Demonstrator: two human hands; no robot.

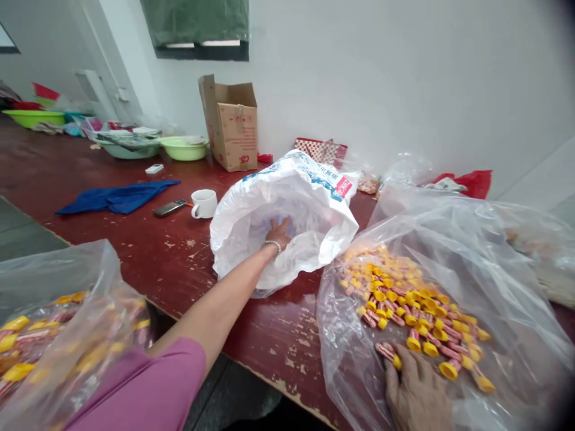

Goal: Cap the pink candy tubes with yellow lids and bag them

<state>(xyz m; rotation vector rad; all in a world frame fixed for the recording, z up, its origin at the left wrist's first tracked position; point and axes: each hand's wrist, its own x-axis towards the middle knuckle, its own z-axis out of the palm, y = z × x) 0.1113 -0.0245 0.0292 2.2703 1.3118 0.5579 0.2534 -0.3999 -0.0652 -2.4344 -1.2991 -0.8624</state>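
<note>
My left hand, a beaded bracelet on its wrist, reaches inside a white plastic sack lying with its mouth towards me. Its fingers are spread, close to clear, purplish film at the bottom. My right hand is at the near side of a clear plastic bag. Between its thumb and index finger sits a small pink-and-white striped tube with a yellow cap. Beyond that hand lies a loose pile of similar yellow-capped tubes.
At the lower left another clear bag holds more such pieces. A white mug, a phone and a blue cloth lie left of the sack. Behind stand a cardboard box and a pale green basin.
</note>
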